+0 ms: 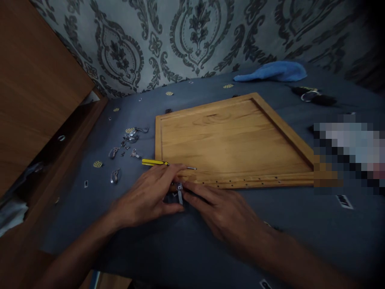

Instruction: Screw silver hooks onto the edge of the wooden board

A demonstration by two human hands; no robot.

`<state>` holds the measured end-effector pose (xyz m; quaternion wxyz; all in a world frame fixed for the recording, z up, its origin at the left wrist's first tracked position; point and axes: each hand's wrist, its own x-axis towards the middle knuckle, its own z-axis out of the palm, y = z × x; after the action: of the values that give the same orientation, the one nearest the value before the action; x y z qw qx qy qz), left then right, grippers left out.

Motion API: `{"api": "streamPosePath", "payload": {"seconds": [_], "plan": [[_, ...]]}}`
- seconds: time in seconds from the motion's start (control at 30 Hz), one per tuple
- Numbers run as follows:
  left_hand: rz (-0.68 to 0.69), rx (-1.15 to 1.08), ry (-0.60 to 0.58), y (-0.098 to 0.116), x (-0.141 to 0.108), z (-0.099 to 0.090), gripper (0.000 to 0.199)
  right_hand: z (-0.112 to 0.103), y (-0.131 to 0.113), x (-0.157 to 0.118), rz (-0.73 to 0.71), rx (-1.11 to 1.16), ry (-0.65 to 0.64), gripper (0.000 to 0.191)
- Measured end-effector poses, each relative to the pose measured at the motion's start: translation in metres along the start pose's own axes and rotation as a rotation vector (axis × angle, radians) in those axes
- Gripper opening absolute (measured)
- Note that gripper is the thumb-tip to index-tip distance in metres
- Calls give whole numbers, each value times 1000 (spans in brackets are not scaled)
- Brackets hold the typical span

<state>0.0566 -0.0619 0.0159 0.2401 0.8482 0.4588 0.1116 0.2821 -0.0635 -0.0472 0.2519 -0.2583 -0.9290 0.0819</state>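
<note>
A wooden panel with a raised frame (222, 140) lies on the dark blue cloth, small holes along its near edge. At that edge's left end is a small metal hook (180, 192). My left hand (147, 196) reaches round it from the left, thumb below and fingers above, closed on the hook and the frame edge. From the right, my right hand (222, 206) touches the hook with its fingertips, fingers pressed together. A yellow-handled screwdriver (154, 162) lies over the panel's left edge, just above my left hand, its tip pointing right.
Several metal hooks and small screws (130, 138) lie left of the panel. A blue cloth (275, 72) and a dark object with a ring (313, 96) are at the back right. Wooden furniture (45, 80) stands at the left; a pixelated area covers the right edge.
</note>
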Motion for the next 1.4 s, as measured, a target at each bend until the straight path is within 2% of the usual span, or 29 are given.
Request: {"api": "streamPosePath", "payload": {"seconds": [0.1, 0.17, 0.27, 0.33, 0.43, 0.57, 0.83, 0.93, 1.1, 1.2, 1.27, 1.4], "plan": [[24, 3, -5, -1, -2, -3, 77, 0, -1, -1, -11, -30, 30, 43], [54, 4, 19, -4, -4, -9, 70, -1, -1, -1, -21, -50, 40, 44], [83, 56, 151, -13, -5, -22, 37, -3, -2, -1, -29, -70, 41, 49], [39, 170, 225, -22, -4, -29, 25, -3, -2, -1, -24, -73, 36, 51], [-37, 293, 164, -34, -2, -35, 23, -4, -2, 0, -16, -62, 23, 52], [-99, 253, 48, -44, -3, -34, 29, -5, -2, 1, -12, -43, 5, 51], [-152, 113, 75, -49, -2, -39, 26, -7, -2, 1, -24, -37, 13, 47], [-167, 13, 167, -45, 0, -44, 23, -9, -2, 2, -20, -45, -13, 43], [-177, -321, 486, -31, 3, -46, 21, -14, -4, 6, -30, -42, -36, 42], [-159, -441, 637, -20, 3, -44, 25, -15, -4, 6, -37, -47, -36, 42], [-128, -480, 699, -15, 1, -43, 22, -15, -3, 6, -41, -61, -56, 41], [-52, -501, 747, -7, -6, -39, 14, -13, -3, 4, -30, -81, -84, 45]]}}
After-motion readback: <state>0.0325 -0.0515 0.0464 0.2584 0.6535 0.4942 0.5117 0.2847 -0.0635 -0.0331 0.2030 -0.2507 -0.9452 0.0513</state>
